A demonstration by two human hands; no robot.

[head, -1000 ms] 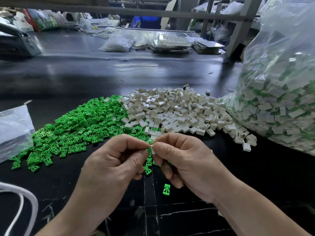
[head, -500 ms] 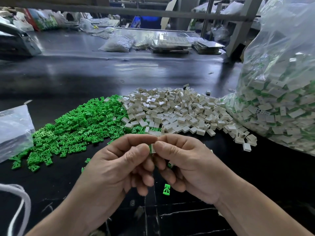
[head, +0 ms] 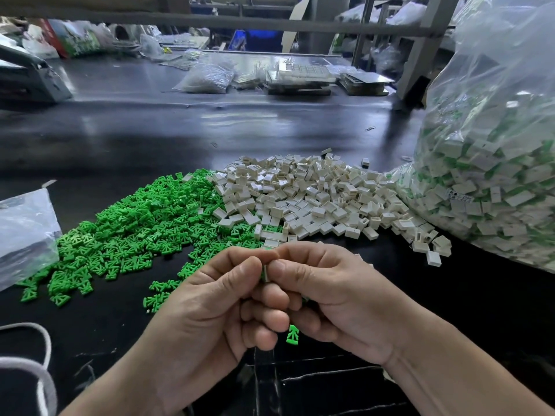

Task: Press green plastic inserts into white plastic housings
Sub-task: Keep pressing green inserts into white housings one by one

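Head view, single frame.

Hands: left hand [head: 210,313] and right hand [head: 339,301] meet above the near edge of the black table [head: 150,130]. Both thumbs and forefingers are curled and pinch one small piece [head: 265,273] between them; the other fingers are folded underneath. Only a pale sliver with a hint of green shows, so I cannot tell whether the insert is fully seated.

Progress, my judgement: mid-batch. The clear bag [head: 495,175] at right is packed with white-and-green parts, which I take to be finished assemblies. A great deal remains: the heap of green inserts [head: 144,229] lies at left and touches the heap of white housings [head: 315,199] in the middle, just beyond the hands.

Counts:
- piece in hand: 1
- loose insert [head: 292,335] on the table below the hands: 1
- green heap: 1, far too many parts to count
- white heap: 1, likewise uncountable
- filled bag: 1
- flatter bag [head: 24,229] at far left: 1, contents unclear
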